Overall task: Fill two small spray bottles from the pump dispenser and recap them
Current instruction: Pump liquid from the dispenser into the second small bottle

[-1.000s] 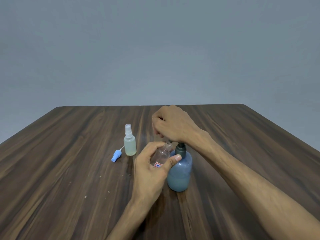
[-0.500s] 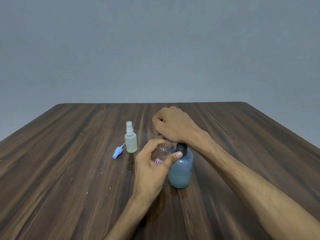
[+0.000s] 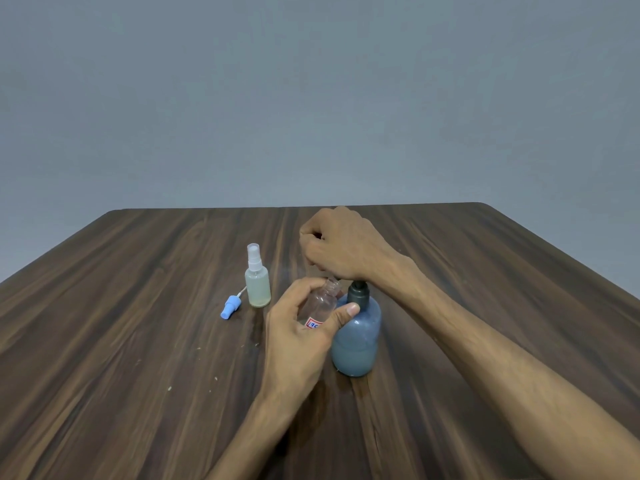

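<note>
A blue pump dispenser (image 3: pixel 358 344) with a dark collar stands at the middle of the wooden table (image 3: pixel 138 341). My right hand (image 3: pixel 341 247) is curled over its pump head, which is hidden under the palm. My left hand (image 3: pixel 298 336) grips an uncapped clear spray bottle (image 3: pixel 322 301) with a red and blue label, tilted with its open neck under the right hand. A second small spray bottle (image 3: pixel 257 280), capped in white and holding pale liquid, stands upright to the left. A blue spray cap (image 3: pixel 229 306) lies beside it on the table.
Small pale specks lie scattered on the table in front of the capped bottle. A plain grey wall rises behind the table's far edge.
My right hand has stayed on the pump head with only slight up and down movement. My left hand keeps the clear bottle at the spout. The view has shifted a little.
</note>
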